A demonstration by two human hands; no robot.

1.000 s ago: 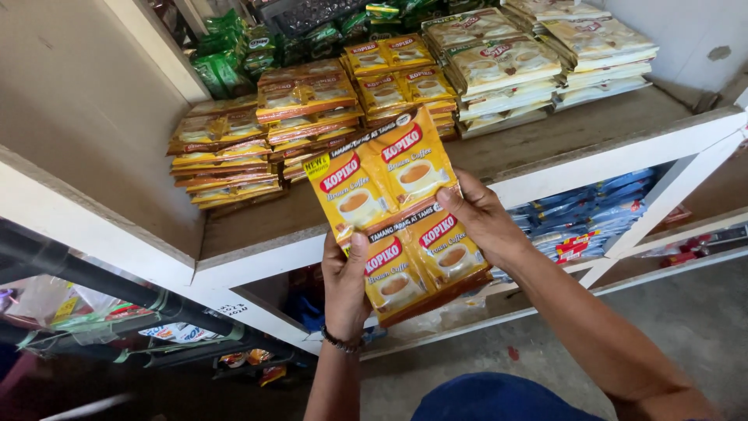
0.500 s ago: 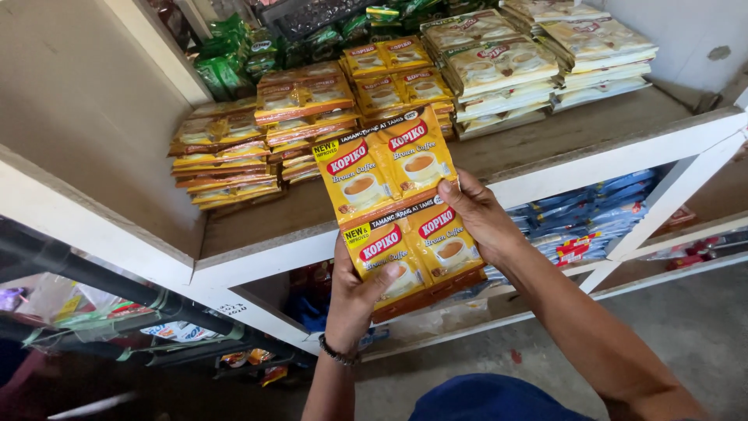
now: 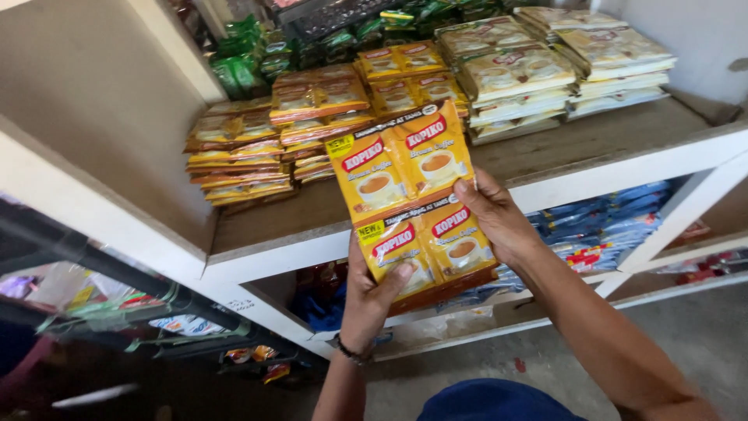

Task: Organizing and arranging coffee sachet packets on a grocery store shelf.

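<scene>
Both hands up front of white shelf [image 3: 623,168]. Left hand [image 3: 372,300] grips bottom edge of yellow-orange coffee sachet sheet [image 3: 411,203], thumb over lower packet. Right hand [image 3: 497,218] clamps sheet's right edge. Beyond hands: stacked orange sachets [image 3: 312,109]; cream packets [image 3: 538,70] beyond right hand.

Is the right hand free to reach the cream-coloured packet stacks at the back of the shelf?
Probably not yet: the right hand grips the orange sachet bundle, shared with the left hand. The path over the shelf to the cream stacks looks open.
</scene>
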